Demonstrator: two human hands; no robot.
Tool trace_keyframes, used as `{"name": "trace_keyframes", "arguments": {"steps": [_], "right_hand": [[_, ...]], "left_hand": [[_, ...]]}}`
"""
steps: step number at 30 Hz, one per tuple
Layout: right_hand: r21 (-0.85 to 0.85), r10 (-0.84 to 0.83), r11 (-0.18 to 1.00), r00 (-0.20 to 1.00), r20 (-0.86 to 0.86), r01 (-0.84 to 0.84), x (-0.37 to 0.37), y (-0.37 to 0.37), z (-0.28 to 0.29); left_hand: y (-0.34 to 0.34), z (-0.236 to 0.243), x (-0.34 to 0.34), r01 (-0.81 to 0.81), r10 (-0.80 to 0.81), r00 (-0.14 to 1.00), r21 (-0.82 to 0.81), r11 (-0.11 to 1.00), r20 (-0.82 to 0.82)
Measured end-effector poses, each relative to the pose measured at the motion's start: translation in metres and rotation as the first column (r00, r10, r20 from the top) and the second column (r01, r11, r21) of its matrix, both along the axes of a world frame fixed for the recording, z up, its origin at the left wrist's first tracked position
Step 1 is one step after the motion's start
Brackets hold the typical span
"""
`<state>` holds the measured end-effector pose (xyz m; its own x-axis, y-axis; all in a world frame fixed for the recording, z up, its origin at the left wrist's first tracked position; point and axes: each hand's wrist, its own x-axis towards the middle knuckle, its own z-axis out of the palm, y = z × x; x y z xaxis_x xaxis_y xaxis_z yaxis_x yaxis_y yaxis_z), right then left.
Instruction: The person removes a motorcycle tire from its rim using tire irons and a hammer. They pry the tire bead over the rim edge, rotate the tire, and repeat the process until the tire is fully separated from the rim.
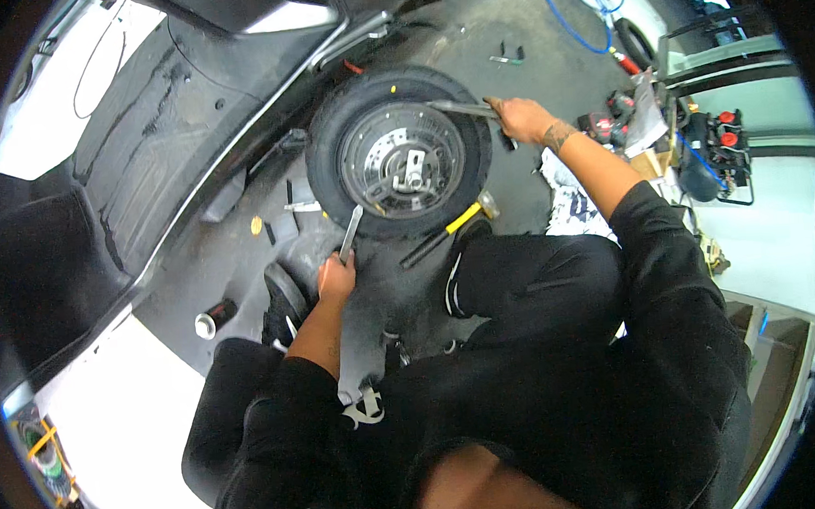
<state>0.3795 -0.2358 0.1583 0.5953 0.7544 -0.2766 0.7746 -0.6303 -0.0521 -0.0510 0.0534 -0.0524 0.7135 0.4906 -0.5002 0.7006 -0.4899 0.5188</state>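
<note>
A wheel with a black tire (pixel 328 148) and a grey metal rim (pixel 453 155) lies flat on the floor in front of me. My right hand (pixel 522 119) is closed round a tire lever (pixel 464 110), whose far end reaches in at the tire's inner edge, upper right. Another tire lever (pixel 352 232) is gripped in my left hand (pixel 337 278); it points up over the tire's near side, its tip by the tire's inner edge. Whether that tip touches the tire I cannot tell. A hammer with a yellow and black handle (pixel 462 219) lies against the wheel's near right side.
A vehicle body with a dark floor panel (pixel 142 121) fills the left. A spray can (pixel 215 320) lies near my left foot. Red and black power tools (pixel 599 126), a white patterned cloth (pixel 570 195) and an air compressor (pixel 703 170) are at the right. A blue hose (pixel 556 12) loops behind.
</note>
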Motion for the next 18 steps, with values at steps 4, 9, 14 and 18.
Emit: {"name": "trace_keyframes", "arguments": {"steps": [4, 9, 14, 18], "right_hand": [[-0.111, 0.038, 0.993, 0.999, 0.025, -0.035, 0.007, 0.01, 0.002], [-0.288, -0.065, 0.951, 0.985, 0.161, 0.11, -0.013, -0.014, 0.101], [0.25, -0.182, 0.956, 0.978, 0.102, 0.152, -0.093, -0.027, 0.241], [0.289, -0.109, 0.851, 0.687, -0.718, 0.438, -0.211, 0.043, 0.294]], "left_hand": [[-0.004, 0.028, -0.048, 0.034, -0.036, 0.945, -0.011, 0.999, -0.325], [0.01, 0.114, -0.04, -0.027, -0.028, 0.975, -0.245, 0.969, -0.219], [-0.029, 0.258, 0.042, -0.054, 0.486, 0.874, -0.989, 0.138, 0.02], [-0.071, 0.365, 0.085, 0.349, 0.787, 0.566, -0.936, 0.041, 0.246]]}}
